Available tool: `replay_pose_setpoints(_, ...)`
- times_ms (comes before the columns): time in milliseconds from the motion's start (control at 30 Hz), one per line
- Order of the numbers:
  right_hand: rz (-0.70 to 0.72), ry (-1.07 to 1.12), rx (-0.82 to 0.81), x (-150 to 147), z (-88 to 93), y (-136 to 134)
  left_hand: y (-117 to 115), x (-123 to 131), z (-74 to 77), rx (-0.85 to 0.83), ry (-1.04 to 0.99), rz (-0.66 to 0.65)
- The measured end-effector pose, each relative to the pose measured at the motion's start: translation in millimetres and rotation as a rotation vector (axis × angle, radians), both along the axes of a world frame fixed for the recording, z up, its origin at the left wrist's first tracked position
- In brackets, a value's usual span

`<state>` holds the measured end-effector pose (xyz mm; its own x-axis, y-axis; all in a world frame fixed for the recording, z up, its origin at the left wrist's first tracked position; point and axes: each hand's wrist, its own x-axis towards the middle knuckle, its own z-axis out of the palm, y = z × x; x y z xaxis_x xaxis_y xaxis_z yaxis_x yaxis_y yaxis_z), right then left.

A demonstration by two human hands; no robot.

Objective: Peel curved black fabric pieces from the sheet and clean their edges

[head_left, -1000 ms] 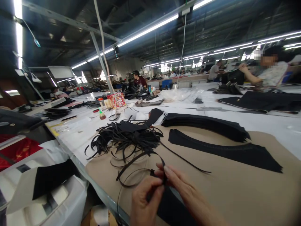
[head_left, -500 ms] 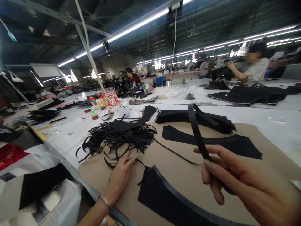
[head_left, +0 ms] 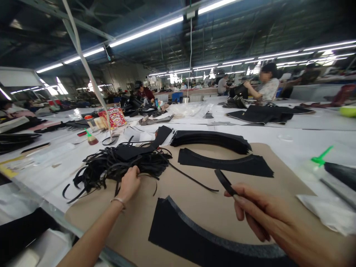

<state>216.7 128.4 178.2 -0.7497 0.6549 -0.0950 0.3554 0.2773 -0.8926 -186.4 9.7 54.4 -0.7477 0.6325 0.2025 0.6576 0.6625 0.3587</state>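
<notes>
Strips of black material lie in a loose tangle (head_left: 111, 165) on the left of a brown board (head_left: 194, 202), which rests on a white table (head_left: 292, 137). The left hand (head_left: 129, 183) is on the near edge of the tangle, fingers curled down among the strips; whether it has pinched one I cannot tell. The right hand (head_left: 264, 217), near and to the right, is closed, thumb against forefinger, on one end of a single strip (head_left: 224, 181). That strip sticks out from the fingertips toward the far left, raised above the board and apart from the tangle. Between the two hands, at the near edge of the board, lies a wide curved panel (head_left: 194, 237) with a paler band along its far edge. One thin strip trails from the tangle across the board toward the right hand and stops short of it. Farther off lie a single curved piece (head_left: 225, 163) and, beyond it, a stack (head_left: 211, 138) of like pieces. A green-tipped bottle (head_left: 322, 158) lies on the table at the right, and a small bottle (head_left: 91, 139) and a red box (head_left: 115, 118) stand far left. A seated person (head_left: 268, 87) works at the far right.
</notes>
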Motion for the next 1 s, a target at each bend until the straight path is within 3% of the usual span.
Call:
replay_pose_setpoints(233, -0.004, -0.026, 0.318, 7, 7.1, 3, -30, 29, 33.1, 0.211, -0.267, 0.031)
replay_pose_setpoints(367, 0.026, -0.008, 0.281, 3, 6.0, -4, -32, 100, 73.4, 0.436, -0.294, -0.049)
replay_pose_setpoints(400, 0.065, 0.006, 0.287, 1, 4.5, -6, -30, 124, 85.5, 0.489, -0.283, -0.123)
replay_pose_setpoints(433, 0.112, 0.022, 0.303, 0, 2.9, -8, -27, 148, 97.5, 0.527, -0.26, -0.301)
replay_pose_setpoints(533, 0.208, 0.063, 0.384, 0, -0.2, -14, -18, 206, 126.7, 0.364, -0.303, -0.824)
replay_pose_setpoints(600, 0.237, 0.027, 0.42, 7, 0.1, -15, -13, 226, 136.1, 0.222, -0.413, -0.966)
replay_pose_setpoints(667, 0.246, -0.08, 0.414, 20, 0.2, -14, -11, 231, 136.9, 0.141, -0.521, -0.946)
replay_pose_setpoints(767, 0.199, -0.216, 0.339, 45, -7.7, -11, -12, 224, 126.0, 0.033, -0.616, -0.821)
replay_pose_setpoints(1000, 0.083, -0.395, 0.17, 95, -60.9, -12, -13, 220, 82.0, -0.239, -0.597, -0.736)
